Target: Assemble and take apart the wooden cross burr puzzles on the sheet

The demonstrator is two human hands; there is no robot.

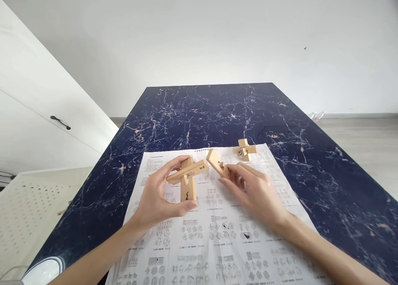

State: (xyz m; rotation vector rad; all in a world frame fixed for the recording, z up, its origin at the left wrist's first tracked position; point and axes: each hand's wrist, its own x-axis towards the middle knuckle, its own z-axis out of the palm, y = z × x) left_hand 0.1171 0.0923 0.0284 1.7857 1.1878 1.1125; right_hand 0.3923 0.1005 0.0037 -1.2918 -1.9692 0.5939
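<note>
Crossed wooden puzzle pieces (pixel 188 187) are gripped in my left hand (pixel 155 193), thumb below and fingers above. One piece bears a "2" and lies slantwise across an upright one with a dark mark. My right hand (pixel 253 187) pinches a single notched wooden puzzle piece (pixel 214 160) between thumb and fingers. Its far end tilts up to the left, close to the crossed pieces but apart from them. Beyond my right hand, an assembled wooden cross puzzle (pixel 244 149) rests at the sheet's top edge. Both hands are above a printed instruction sheet (pixel 205 243) with many small diagrams.
The sheet lies on a dark blue marbled table (pixel 199 115). A white bowl-like rim (pixel 43 272) shows at the bottom left. White cabinet (pixel 37 102) with a black handle stands to the left, above a perforated pale surface (pixel 37 206). A white wall is behind the table.
</note>
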